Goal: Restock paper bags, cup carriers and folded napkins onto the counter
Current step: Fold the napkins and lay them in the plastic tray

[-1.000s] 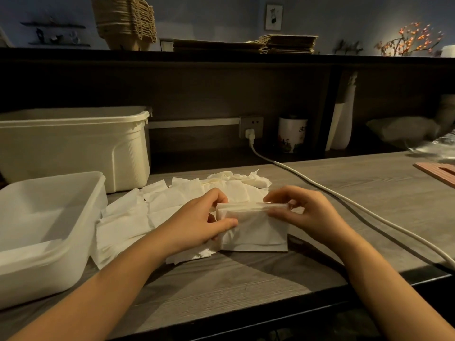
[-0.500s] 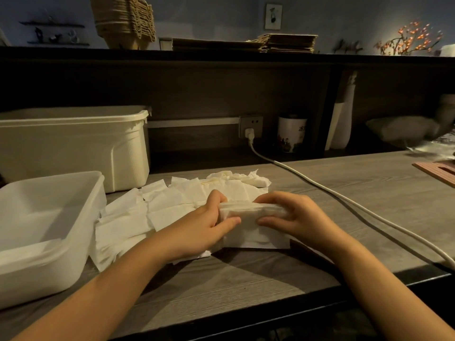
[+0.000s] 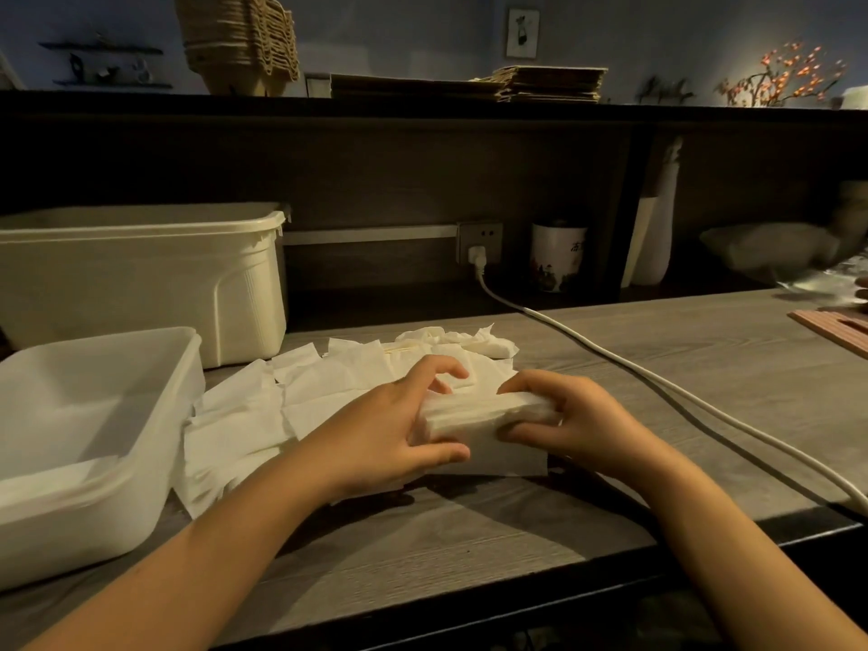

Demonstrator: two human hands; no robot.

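I hold a stack (image 3: 488, 413) of folded napkins between both hands, just above the surface (image 3: 634, 368), midway along it and nearer its front edge than its back. My left hand (image 3: 390, 429) grips the stack's left end, thumb along the near side and fingers curled over the far side. My right hand (image 3: 568, 425) pinches the right end, fingers on top and thumb underneath. One flat napkin lies under the stack. Loose napkins (image 3: 244, 429) spread from there toward the left edge, touching a white tub (image 3: 183, 392) at the front left corner. A taller bin (image 3: 244, 293) stands behind it at the back edge. A white cable (image 3: 657, 387) runs across the right half, clear of my hands. On the shelf (image 3: 422, 108) above sit carriers (image 3: 239, 39) at the left and bags (image 3: 549, 84) well to their right. A mug (image 3: 559, 258) stands below, by the back edge.
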